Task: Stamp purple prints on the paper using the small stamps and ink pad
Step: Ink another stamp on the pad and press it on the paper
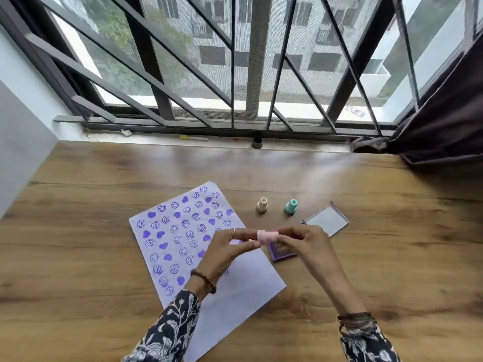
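A white paper lies tilted on the wooden table, its upper left part covered with purple smiley and heart prints. My left hand and my right hand meet above the paper's right edge and both pinch a small pink stamp held sideways in the air. Under my right hand sits the purple ink pad, partly hidden, with its clear lid folded open to the right. A beige stamp and a teal stamp stand upright behind the pad.
The wooden table ends at a window sill with a dark metal grille. A small dark cap and a yellow item lie on the sill. A dark curtain hangs at the right.
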